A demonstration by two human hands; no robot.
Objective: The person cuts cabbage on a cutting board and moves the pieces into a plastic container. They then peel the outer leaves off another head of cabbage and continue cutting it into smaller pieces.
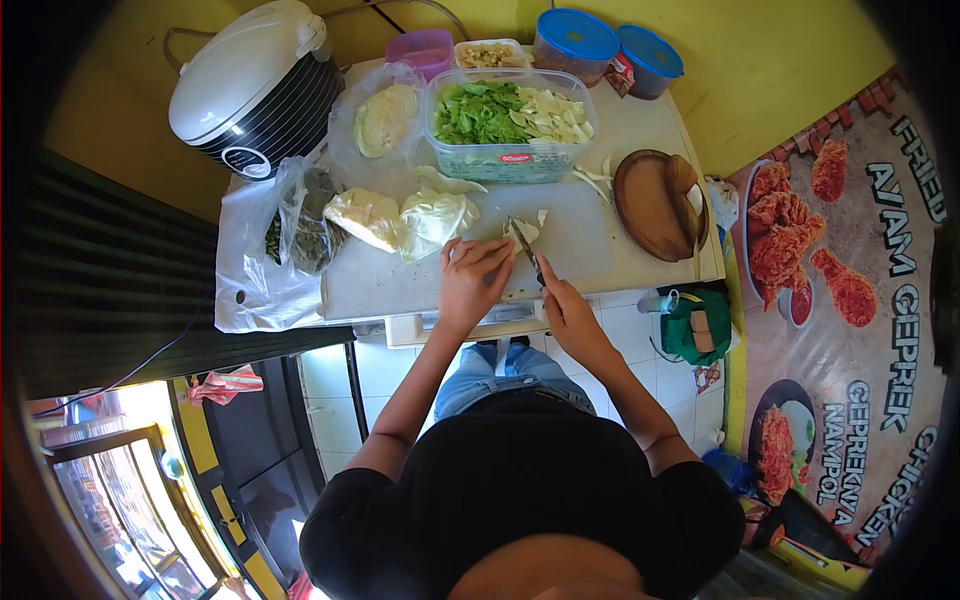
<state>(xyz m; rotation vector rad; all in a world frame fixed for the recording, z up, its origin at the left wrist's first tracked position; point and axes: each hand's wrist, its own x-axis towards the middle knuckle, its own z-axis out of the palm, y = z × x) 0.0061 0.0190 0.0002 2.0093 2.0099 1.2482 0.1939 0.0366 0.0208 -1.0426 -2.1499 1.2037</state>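
Note:
My right hand (570, 312) is closed around the handle of a knife (524, 241), whose blade points away from me over the cutting board (580, 232). Under the blade and just beyond it lie pale cut pieces of cabbage (527, 229). My left hand (473, 280) presses its bent fingertips on the cabbage at the left of the blade, partly hiding that piece. Close beyond the left hand sits a cabbage chunk (437, 222), with another cabbage piece (364, 217) to its left.
Behind the board stands a clear tub (510, 164) of chopped greens and cabbage. A bagged cabbage half (386, 120), plastic bag (255, 285) and rice cooker (250, 85) are left. A wooden mortar (648, 215) stands right; blue-lidded containers (578, 33) line the back.

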